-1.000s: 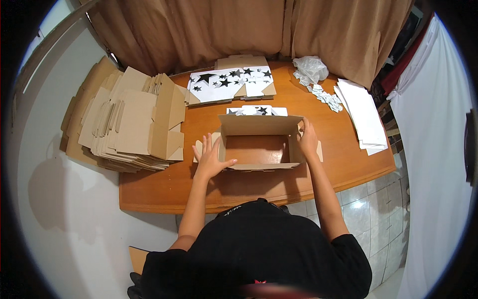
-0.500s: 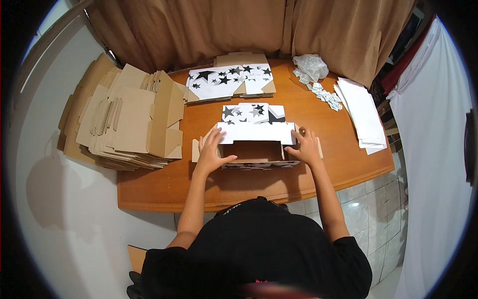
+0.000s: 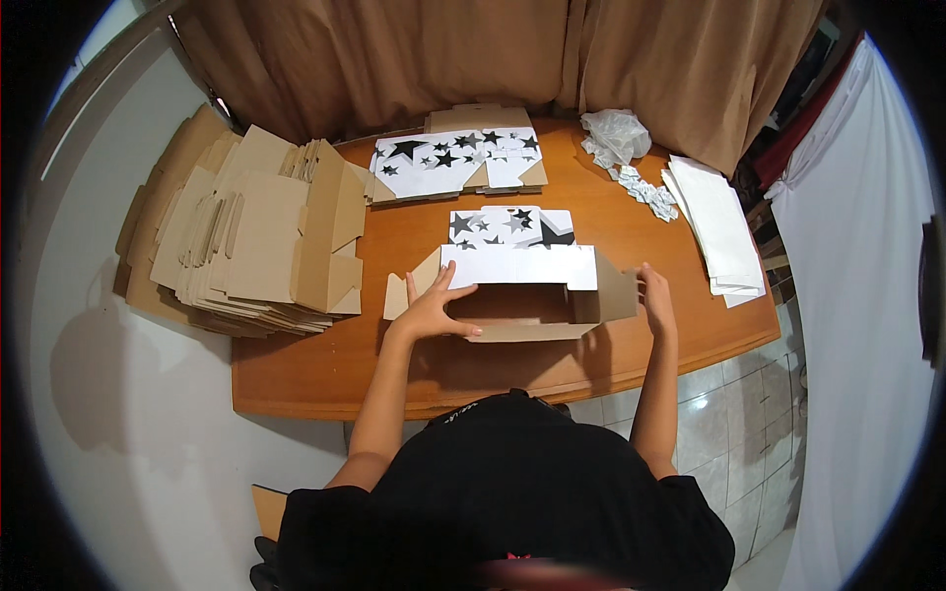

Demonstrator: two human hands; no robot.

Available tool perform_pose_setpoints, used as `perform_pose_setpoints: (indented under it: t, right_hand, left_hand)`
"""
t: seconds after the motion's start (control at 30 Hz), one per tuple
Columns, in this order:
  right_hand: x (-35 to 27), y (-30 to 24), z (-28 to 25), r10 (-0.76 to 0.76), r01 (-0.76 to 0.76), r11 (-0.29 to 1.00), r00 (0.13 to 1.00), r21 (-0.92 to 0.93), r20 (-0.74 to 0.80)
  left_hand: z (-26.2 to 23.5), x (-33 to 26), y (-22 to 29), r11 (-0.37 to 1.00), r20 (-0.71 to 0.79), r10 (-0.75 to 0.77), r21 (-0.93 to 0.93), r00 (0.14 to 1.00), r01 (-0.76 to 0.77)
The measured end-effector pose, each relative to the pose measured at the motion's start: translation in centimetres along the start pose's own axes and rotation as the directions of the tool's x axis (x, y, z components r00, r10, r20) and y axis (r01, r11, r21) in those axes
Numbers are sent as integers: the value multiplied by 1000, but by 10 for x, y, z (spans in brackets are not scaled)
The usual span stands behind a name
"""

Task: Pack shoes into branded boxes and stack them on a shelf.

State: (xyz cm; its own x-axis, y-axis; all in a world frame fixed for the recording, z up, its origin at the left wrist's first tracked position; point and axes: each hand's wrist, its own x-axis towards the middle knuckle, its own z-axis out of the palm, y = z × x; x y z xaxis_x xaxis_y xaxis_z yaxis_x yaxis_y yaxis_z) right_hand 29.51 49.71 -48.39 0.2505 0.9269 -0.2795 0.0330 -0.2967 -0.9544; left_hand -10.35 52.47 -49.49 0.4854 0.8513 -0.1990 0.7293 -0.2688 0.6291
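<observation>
Head view: where can the carton (image 3: 517, 274) be seen?

"It is set on the wooden table (image 3: 325, 379), near the middle, with its opening faced upward. Along the far edge of the opening, a white flap (image 3: 552, 264) is seen, and just beyond it a panel printed with stars (image 3: 507, 228)."

"And how is the left hand (image 3: 430, 313) placed?"

"It is laid at the carton's left end, with thumb and fingers spread wide: the thumb is put to the near wall, the fingers to the white flap's end. How firmly the carton is gripped cannot be told."

"The right hand (image 3: 657, 297)?"

"It is held loosely opened, the fingers slightly curved, just beside the outward-turned brown right flap (image 3: 618, 294). Whether the flap's edge is touched cannot be told."

"What is laid around?"

"Flattened brown cartons (image 3: 261, 227) are piled at the left, star-printed flat cartons (image 3: 434, 163) are stacked behind, and a clear plastic bag (image 3: 616, 136), small pale pieces (image 3: 645, 192) and white sheets (image 3: 711, 227) are placed toward the right."
</observation>
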Motion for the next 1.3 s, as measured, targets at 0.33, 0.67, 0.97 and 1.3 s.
perform_pose_setpoints:
  t: [0.33,0.67,0.97,1.3]
  right_hand:
    - [10,22,74,-440,466,730,880,-500,179]
    - [7,28,114,-410,251,468,911,-847,43]
    - [7,4,112,-387,316,466,913,-826,130]
    - [31,5,115,-314,341,399,923,-851,223]
  left_hand:
    - [9,-3,12,988,40,-1,155,999,-5]
    - [13,-6,11,984,-2,-11,180,1000,11]
    - [-15,-39,21,911,-620,-323,2,716,412]
    - [5,-32,17,933,-480,112,-251,870,-259]
